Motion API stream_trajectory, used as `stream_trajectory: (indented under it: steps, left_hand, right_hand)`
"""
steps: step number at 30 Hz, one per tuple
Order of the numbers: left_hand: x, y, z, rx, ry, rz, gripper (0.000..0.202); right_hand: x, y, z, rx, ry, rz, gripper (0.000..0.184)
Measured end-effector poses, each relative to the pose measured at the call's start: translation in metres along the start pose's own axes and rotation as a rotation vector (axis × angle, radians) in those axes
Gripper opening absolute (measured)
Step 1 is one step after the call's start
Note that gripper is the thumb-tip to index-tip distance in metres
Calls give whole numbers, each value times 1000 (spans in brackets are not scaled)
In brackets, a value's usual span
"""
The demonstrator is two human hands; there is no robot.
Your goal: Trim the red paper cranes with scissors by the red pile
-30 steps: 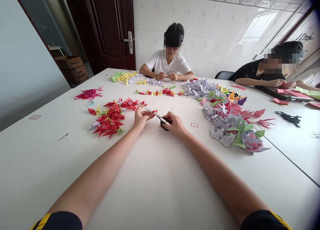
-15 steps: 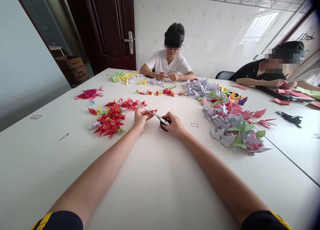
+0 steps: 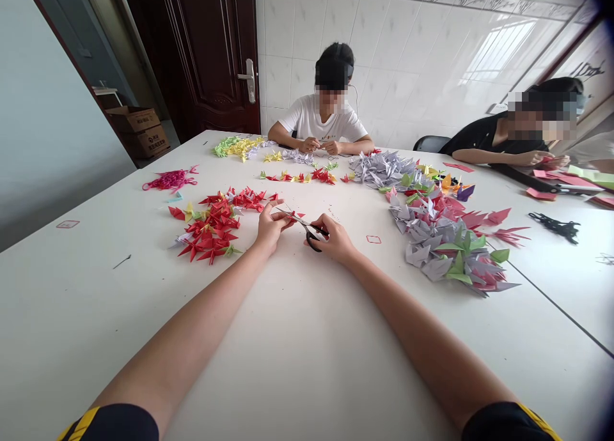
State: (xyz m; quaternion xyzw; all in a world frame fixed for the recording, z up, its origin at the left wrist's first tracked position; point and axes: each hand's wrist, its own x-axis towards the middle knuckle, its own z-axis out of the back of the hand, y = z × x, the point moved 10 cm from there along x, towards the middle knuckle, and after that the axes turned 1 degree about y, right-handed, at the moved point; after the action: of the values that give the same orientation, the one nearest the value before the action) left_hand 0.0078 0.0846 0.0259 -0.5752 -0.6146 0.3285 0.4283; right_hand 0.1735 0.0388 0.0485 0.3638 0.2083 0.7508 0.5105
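Observation:
My right hand (image 3: pixel 334 238) is closed round the black handles of a pair of scissors (image 3: pixel 307 226), whose blades point left. My left hand (image 3: pixel 269 226) pinches a small red folded paper piece (image 3: pixel 293 215) right at the blade tips. Both hands rest on the white table (image 3: pixel 297 339) near its middle. A heap of red folded paper pieces (image 3: pixel 213 227) lies just left of my left hand.
A large pile of grey, pink and green folded pieces (image 3: pixel 446 236) lies to the right. Two other people sit at the far side and far right, folding paper. More coloured pieces (image 3: pixel 297 176), a pink bundle (image 3: pixel 169 180) and a black bundle (image 3: pixel 556 226) lie about.
Hardly anything has moved. My hands have shifted very slightly, and the scissors stay at the red piece.

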Motion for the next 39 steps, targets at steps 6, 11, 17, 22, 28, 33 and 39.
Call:
stream_trajectory:
  steps: [6,11,17,22,28,33,39]
  left_hand:
    - [1,-3,14,-2,-135,-33,43]
    - [3,-5,26,4,-230,-81,32]
    - [4,-3,30,-25,-241,-77,31]
    - [4,-4,32,-46,-254,-100,28]
    - [4,-4,31,-47,-247,-111,31]
    - [4,-3,32,-63,-256,-93,31]
    - [4,-3,32,-79,-253,-85,32]
  right_hand:
    - [-1,-5,-2,68,30,-28,34]
    - [-2,-14,-6,292,105,-79,25]
    - [-2,-23,-3,326,92,-104,21]
    - [0,-26,-2,315,75,-97,21]
    - [0,-28,0,277,68,-109,23]
    - [1,-28,5,238,33,-99,22]
    - [1,-30,0,329,73,-118,24]
